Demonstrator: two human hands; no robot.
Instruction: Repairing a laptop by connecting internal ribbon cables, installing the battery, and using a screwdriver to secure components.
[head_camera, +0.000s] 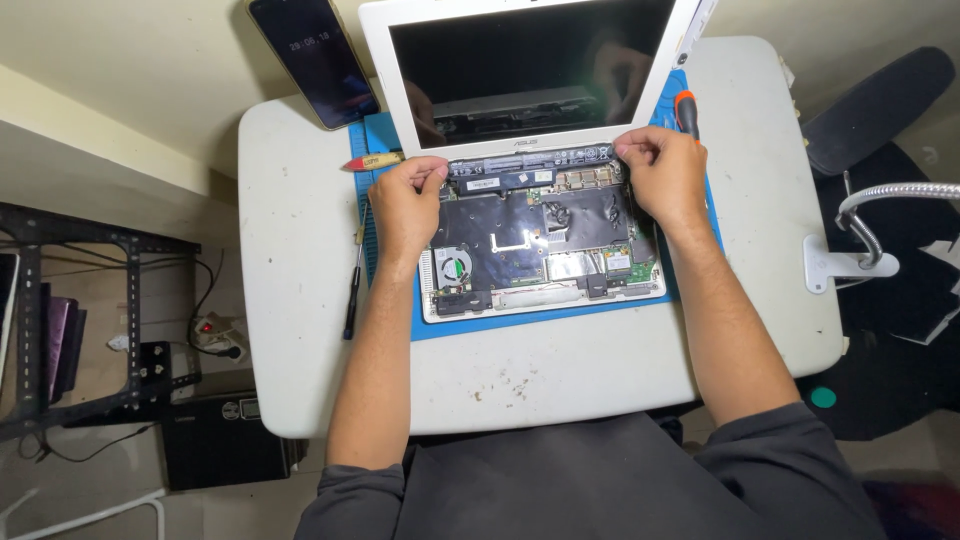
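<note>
An opened white laptop (545, 290) lies on a blue work mat (560, 322), its inner boards, fan and black covers exposed and its dark screen (530, 60) tilted up at the back. A long black battery (530, 162) sits along the hinge edge. My left hand (403, 205) pinches the battery's left end. My right hand (662, 175) grips its right end near the hinge.
The mat rests on a small white table (300, 300). A phone (315, 60) leans at the back left. A red-tipped tool (372, 160) and a black screwdriver (352, 290) lie left of the laptop; an orange-handled screwdriver (687, 112) lies right. A lamp clamp (845, 265) sits at the right edge.
</note>
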